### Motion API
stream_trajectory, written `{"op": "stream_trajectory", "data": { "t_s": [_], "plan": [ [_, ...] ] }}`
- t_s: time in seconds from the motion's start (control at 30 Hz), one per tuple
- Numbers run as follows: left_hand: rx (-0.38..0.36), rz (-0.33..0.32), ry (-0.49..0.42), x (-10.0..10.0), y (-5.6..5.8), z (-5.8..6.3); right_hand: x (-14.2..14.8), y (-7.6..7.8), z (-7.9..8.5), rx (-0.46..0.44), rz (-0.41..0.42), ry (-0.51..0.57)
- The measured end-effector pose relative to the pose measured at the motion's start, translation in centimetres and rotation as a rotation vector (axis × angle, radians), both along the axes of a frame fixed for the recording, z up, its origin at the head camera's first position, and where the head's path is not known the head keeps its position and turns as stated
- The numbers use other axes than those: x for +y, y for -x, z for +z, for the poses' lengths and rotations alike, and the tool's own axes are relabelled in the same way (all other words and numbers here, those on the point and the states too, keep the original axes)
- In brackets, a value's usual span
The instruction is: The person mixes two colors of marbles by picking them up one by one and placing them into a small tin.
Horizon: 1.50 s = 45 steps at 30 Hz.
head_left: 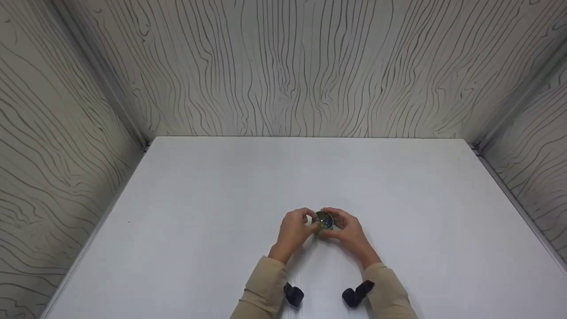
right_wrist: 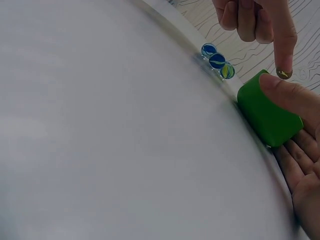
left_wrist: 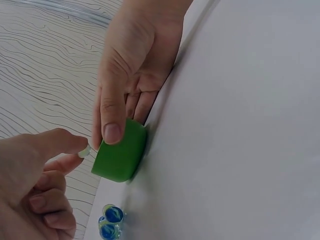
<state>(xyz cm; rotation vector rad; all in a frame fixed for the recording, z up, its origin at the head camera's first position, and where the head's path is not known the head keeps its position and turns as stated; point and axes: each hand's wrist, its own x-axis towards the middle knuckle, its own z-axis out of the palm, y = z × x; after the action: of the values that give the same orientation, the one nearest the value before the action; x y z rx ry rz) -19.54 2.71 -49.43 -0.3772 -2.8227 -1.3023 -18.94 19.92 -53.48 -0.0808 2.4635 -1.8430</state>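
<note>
A small green cup [left_wrist: 125,157] stands on the white table, and my right hand [head_left: 350,229] holds it with the thumb on one side and fingers on the other. In the head view, blue and greenish glass marbles [head_left: 327,220] show inside the cup. Between thumb and index finger my left hand [head_left: 293,229] pinches a glass marble [left_wrist: 85,151] just above the cup's rim. That marble [right_wrist: 284,74] looks yellowish in the right wrist view. Beside the cup, several blue and green marbles [right_wrist: 217,60] lie close together on the table; the head view does not show them plainly.
The white table [head_left: 199,199] spreads around both hands. Wood-grain patterned panels [head_left: 283,66] rise behind it and at the left and right sides. A dark wrist device [head_left: 293,295] is at the left sleeve and another [head_left: 357,293] at the right.
</note>
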Motion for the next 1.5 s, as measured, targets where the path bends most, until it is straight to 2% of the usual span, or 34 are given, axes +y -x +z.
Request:
{"op": "stream_trajectory", "data": {
  "t_s": [0.2,0.53,0.83,1.03,1.2,1.3,1.5],
  "plan": [
    [-0.013,-0.005,0.015,-0.1,0.1,0.0,-0.2,0.1,0.1,-0.008,-0.006,0.016],
    [0.032,0.002,-0.044,-0.9,0.3,0.2,-0.2,0.2,0.0,0.013,-0.024,-0.012],
    [0.045,0.018,-0.037,-1.3,0.4,0.1,-0.2,0.2,-0.1,0.007,-0.011,0.013],
    [0.024,0.007,-0.075,-1.7,0.5,0.1,-0.2,0.1,-0.2,-0.013,-0.034,0.004],
    [-0.022,0.02,-0.104,-2.0,0.5,0.5,-0.2,0.1,-0.2,-0.01,-0.034,0.001],
    [-0.041,0.038,-0.098,-2.2,0.6,0.6,-0.3,0.1,-0.2,-0.006,-0.035,-0.008],
    [-0.027,0.064,-0.058,-2.4,0.6,0.3,-0.3,0.1,-0.3,-0.018,-0.047,-0.017]
  ]
}}
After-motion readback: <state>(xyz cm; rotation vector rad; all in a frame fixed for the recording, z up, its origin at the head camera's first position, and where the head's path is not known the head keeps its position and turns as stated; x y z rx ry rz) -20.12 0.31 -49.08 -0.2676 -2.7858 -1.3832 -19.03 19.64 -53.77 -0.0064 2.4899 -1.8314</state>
